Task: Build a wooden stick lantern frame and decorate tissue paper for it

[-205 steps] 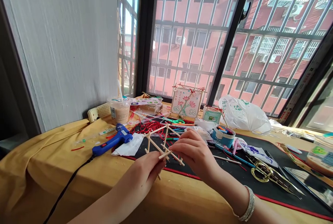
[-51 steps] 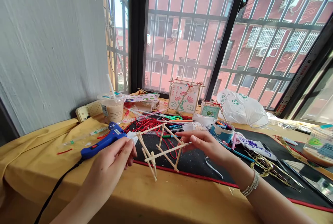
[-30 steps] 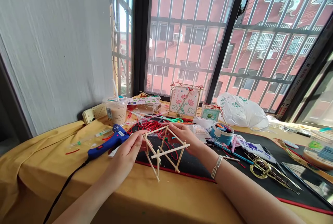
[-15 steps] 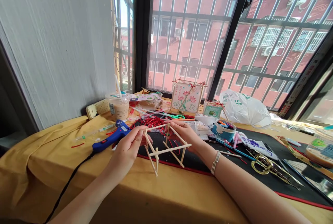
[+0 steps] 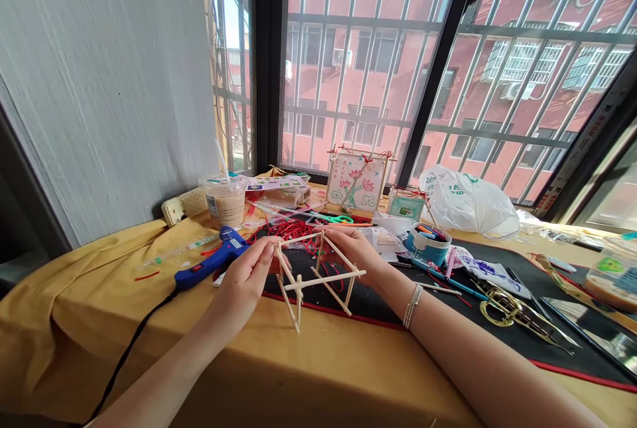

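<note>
Both my hands hold a three-dimensional frame of thin wooden sticks (image 5: 328, 280), joined at angles and lifted just above the table edge. My left hand (image 5: 241, 277) grips its left side, with the fingers curled around the sticks. My right hand (image 5: 354, 255) pinches its upper right part, and a beaded bracelet (image 5: 412, 305) circles that wrist. A blue hot glue gun (image 5: 212, 266) lies just left of my left hand, its black cord (image 5: 130, 348) trailing forward. Tangled red thread (image 5: 291, 229) sits behind the frame.
A black mat with a red border (image 5: 378, 305) lies on yellow cloth (image 5: 74, 308). Behind stand a lidded cup (image 5: 225, 201), a lotus picture (image 5: 355, 182), a pen-filled blue holder (image 5: 426, 245) and a white plastic bag (image 5: 468, 202). Gold scissors (image 5: 507, 313) lie right.
Both hands keep hold of the stick frame, which has risen slightly and shifted little. The left hand now sits closer to the glue gun, and the view has tilted slightly.
</note>
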Demonstrator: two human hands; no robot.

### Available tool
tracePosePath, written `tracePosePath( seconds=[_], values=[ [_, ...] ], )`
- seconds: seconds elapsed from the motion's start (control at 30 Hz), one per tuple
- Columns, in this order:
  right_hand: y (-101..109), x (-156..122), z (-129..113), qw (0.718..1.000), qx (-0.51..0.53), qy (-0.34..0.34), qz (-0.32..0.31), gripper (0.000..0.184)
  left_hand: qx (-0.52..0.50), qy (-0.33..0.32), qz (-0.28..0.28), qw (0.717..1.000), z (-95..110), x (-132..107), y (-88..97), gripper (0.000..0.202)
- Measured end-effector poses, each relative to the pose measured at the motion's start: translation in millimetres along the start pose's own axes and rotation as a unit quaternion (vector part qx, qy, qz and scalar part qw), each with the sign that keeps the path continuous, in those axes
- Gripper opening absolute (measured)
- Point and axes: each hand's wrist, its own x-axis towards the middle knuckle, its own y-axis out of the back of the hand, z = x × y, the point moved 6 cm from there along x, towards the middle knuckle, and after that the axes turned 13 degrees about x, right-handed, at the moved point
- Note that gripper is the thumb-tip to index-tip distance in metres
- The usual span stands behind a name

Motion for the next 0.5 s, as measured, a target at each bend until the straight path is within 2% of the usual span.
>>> tracePosePath(
  seconds=[0.5],
  values=[
    [-0.5,-2.1,-4.2,0.999,-0.019,0.018,0.037,0.027,0.02,-0.005,-0.003,1.0,0.2,-0.1,-0.9,0.041]
  ],
)
